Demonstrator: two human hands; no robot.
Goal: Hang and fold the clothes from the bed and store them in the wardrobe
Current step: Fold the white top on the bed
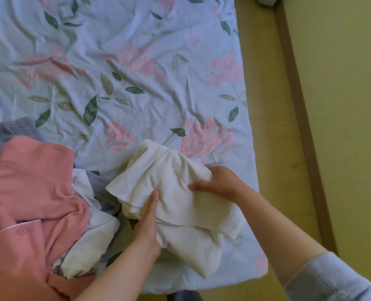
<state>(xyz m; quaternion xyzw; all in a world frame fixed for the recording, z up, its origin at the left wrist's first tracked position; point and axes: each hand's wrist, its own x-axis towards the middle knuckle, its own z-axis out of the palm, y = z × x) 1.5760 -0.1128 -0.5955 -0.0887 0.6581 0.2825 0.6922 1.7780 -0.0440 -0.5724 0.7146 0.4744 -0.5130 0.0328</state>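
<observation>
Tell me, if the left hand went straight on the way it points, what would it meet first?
The white garment that the left hand pinches; it would push deeper into that fold. Past it lies only the bedcover, though depth is unclear.

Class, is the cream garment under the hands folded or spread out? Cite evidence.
Folded: the cream garment shows stacked layers, held by left hand and right hand.

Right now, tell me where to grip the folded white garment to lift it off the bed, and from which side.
Take the white garment by its two side edges, coming in from left and right, thumbs on top. It lies in loose folded layers on the bed, so a one-sided grab would likely let it unfold. The left hand and right hand hold it about there.
</observation>
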